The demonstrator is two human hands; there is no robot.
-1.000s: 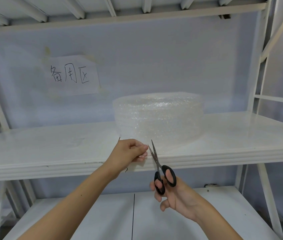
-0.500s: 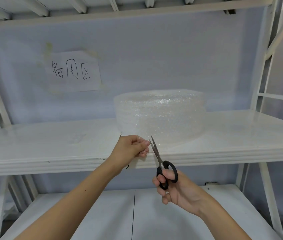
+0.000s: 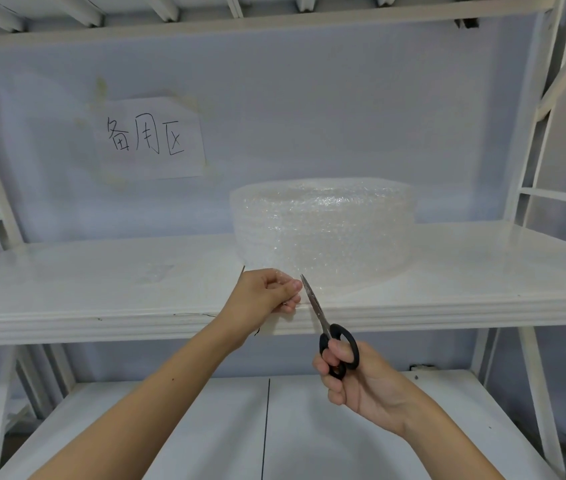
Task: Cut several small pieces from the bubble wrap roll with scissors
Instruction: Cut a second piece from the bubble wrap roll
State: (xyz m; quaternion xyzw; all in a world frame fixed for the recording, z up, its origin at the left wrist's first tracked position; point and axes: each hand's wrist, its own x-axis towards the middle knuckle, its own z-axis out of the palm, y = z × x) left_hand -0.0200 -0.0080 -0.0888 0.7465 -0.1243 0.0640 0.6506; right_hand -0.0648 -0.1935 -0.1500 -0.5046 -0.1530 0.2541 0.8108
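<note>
A wide clear bubble wrap roll (image 3: 326,230) lies flat on the white middle shelf (image 3: 101,282). My left hand (image 3: 264,296) pinches the loose end of the wrap at the shelf's front edge, just left of the roll's base. My right hand (image 3: 354,379) grips black-handled scissors (image 3: 330,334) below the shelf edge. The blades are closed together and point up and left, with the tip right beside my left fingertips, against the wrap.
A paper sign (image 3: 151,138) with handwritten characters is taped to the back wall. White rack uprights (image 3: 531,168) stand at both sides. A lower white shelf (image 3: 205,427) lies beneath my arms. A small flat scrap of clear wrap (image 3: 156,271) lies on the middle shelf at left.
The scissor blades have gone from slightly apart to closed beside my left fingertips. My right hand rose a little. The left hand kept its hold on the wrap's end.
</note>
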